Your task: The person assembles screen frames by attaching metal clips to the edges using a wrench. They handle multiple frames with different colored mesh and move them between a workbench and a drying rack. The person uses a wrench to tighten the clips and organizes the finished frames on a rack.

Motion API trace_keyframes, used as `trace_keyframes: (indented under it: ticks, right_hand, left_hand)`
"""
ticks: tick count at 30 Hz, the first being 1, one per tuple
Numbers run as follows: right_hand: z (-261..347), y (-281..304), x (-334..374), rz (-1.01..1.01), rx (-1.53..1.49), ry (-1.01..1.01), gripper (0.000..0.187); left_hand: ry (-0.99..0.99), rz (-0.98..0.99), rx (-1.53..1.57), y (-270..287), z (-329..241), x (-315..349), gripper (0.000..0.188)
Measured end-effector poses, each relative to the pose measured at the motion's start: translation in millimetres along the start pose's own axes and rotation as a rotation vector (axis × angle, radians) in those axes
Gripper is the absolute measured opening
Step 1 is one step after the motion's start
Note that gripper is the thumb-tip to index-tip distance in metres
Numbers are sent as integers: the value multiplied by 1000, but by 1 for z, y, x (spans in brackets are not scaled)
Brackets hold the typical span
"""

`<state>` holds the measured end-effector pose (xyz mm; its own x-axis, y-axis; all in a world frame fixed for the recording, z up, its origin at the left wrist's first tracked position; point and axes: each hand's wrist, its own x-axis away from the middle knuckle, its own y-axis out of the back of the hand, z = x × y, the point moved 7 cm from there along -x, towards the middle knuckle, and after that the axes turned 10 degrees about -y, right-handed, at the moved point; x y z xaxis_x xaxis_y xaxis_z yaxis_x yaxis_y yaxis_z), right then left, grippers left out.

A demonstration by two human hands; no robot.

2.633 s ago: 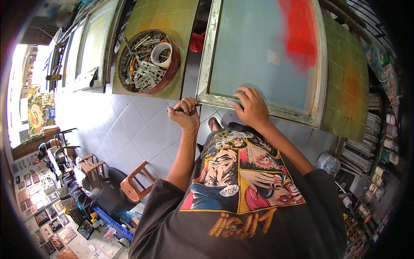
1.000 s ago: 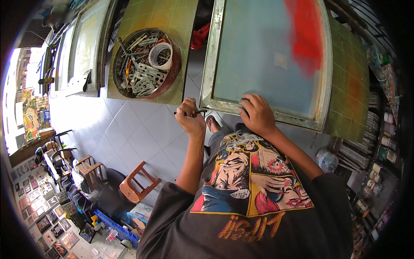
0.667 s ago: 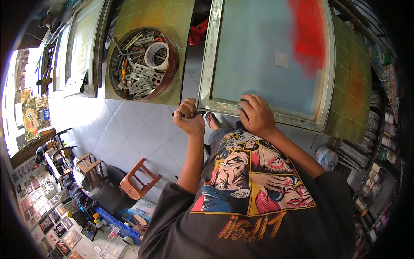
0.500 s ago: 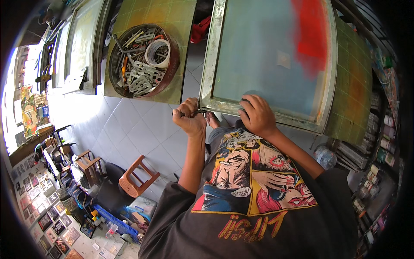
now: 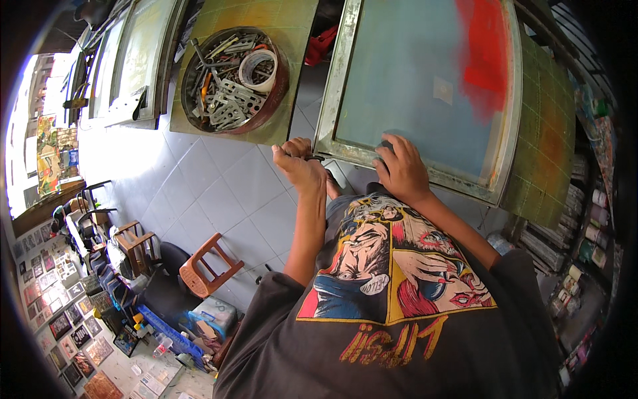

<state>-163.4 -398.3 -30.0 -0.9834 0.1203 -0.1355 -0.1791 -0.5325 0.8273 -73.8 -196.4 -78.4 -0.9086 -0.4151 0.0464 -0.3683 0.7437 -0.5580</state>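
Two hands: left hand (image 5: pixel 298 166) grips one tool (image 5: pixel 315 158), right hand (image 5: pixel 400 169) pressed open on one screen frame (image 5: pixel 332 100).

Taking the orange wooden stool (image 5: pixel 207 265) as our landmark: just below it we see a pale blue-green box (image 5: pixel 216 312), a package of some kind. Further below and left of the stool, small framed pictures and cards (image 5: pixel 63 326), rectangular and many-coloured, lie in rows. Far above and left of it, a colourful rectangular poster or sign (image 5: pixel 48 156) stands in bright light.
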Motion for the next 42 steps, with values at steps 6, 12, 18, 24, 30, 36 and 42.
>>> trace_keyframes:
  ticks: [6,12,18,24,30,36,42]
  right_hand:
    - [-3,-5,-1,-23,18,24,20]
    - [-3,-5,-1,2,14,16,21]
    - [-7,-2,0,-7,-28,-1,25]
    - [-11,-1,3,-60,-46,-31,26]
    - [-16,4,3,-135,-36,-33,27]
    - [-28,9,3,-184,-81,-53,26]
    - [-38,47,27,-351,-217,-105,23]
  left_hand:
    - [161,-364,42,13,-13,-18,48]
    - [26,-93,123,51,-61,2,42]
    - [-84,407,-1138,49,-55,31,33]
    - [-57,669,-1282,53,-29,44,28]
    - [244,664,-1001,66,-1,47,26]
    - [1047,396,-347,79,36,73,34]
    - [731,496,-576,58,30,64,26]
